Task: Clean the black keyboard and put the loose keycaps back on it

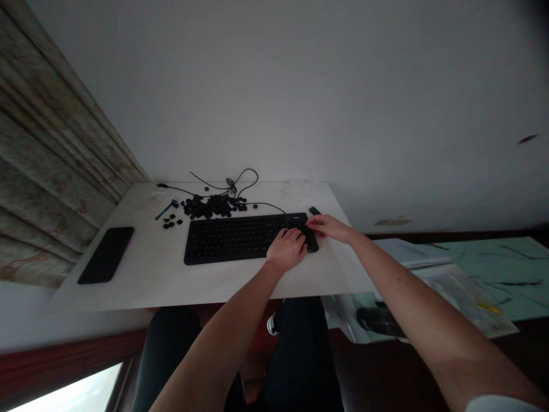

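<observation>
A black keyboard (227,240) lies on the white table. My left hand (287,249) rests over its right part, fingers stretched out on the keys. At the keyboard's upper right corner, my right hand (328,228) has thumb and fingertips pressed together; whatever is between them is too small to make out. Behind the keyboard lies a heap of loose black keycaps (210,206), with several more scattered at its left. Beside these is a thin blue tool (165,210) with a dark end.
A black rectangular slab (106,254) lies on the table (154,280) at the left. A thin black cable (231,186) coils near the wall. Just behind my right hand is a small dark object (315,210). A low marbled surface (514,274) holding plastic bags stands at the right.
</observation>
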A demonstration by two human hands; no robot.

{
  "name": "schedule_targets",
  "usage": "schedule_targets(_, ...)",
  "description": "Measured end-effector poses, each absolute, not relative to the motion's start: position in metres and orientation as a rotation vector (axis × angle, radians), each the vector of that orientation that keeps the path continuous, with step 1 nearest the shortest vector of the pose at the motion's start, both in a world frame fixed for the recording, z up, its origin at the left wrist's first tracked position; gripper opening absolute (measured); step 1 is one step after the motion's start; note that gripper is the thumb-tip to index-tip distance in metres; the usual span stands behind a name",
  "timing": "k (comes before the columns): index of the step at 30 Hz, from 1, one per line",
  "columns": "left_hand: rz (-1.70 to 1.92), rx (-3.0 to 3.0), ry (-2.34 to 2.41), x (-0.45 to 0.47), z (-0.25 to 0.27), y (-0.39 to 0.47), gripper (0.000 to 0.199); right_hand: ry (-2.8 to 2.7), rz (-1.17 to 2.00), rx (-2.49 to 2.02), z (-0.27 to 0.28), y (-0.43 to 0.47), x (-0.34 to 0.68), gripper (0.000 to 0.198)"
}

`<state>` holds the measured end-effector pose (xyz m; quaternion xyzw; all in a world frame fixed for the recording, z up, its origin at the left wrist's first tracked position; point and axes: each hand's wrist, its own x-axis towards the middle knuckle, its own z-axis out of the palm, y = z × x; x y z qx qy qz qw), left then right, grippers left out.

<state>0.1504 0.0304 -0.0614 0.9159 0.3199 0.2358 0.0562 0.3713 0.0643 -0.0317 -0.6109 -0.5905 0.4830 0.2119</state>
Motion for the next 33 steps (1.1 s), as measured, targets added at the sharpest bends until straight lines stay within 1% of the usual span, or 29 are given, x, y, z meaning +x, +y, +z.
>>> schedule_targets(5,0.716,2.772,0.971,0.150,-0.062,0.030,0.028,-1.721,1.194,-1.781,-0.033,0.060,0.368,0.040)
schedule_targets(10,0.704,2.769,0.964,0.151,-0.062,0.031,0.029,-1.867,1.029,-1.843,-0.023,0.048,0.360,0.041)
schedule_targets(12,0.702,2.769,0.964,0.151,-0.062,0.031,0.030,-1.897,0.906,-1.883,-0.019,0.046,0.355,0.036)
schedule_targets(14,0.710,2.768,0.962,0.150,-0.061,0.031,0.029,-1.885,0.837,-1.921,-0.018,0.047,0.350,0.027)
schedule_targets(17,0.713,2.764,0.963,0.149,-0.060,0.031,0.027,-1.796,0.906,-1.957,-0.021,0.050,0.348,0.021)
schedule_targets(20,0.701,2.753,0.980,0.148,-0.060,0.030,0.025,-1.622,1.066,-1.940,-0.024,0.053,0.350,0.025)
schedule_targets(24,0.699,2.759,0.991,0.147,-0.060,0.030,0.024,-1.268,1.347,-1.809,-0.022,0.054,0.358,0.031)
schedule_targets(26,0.697,2.763,1.003,0.147,-0.060,0.029,0.025,-1.138,1.438,-1.751,-0.020,0.052,0.363,0.031)
schedule_targets(29,0.690,2.763,1.013,0.146,-0.060,0.029,0.026,-1.037,1.515,-1.687,-0.019,0.049,0.367,0.029)
schedule_targets(33,0.690,2.766,1.007,0.146,-0.059,0.029,0.027,-1.038,1.521,-1.673,-0.019,0.045,0.370,0.032)
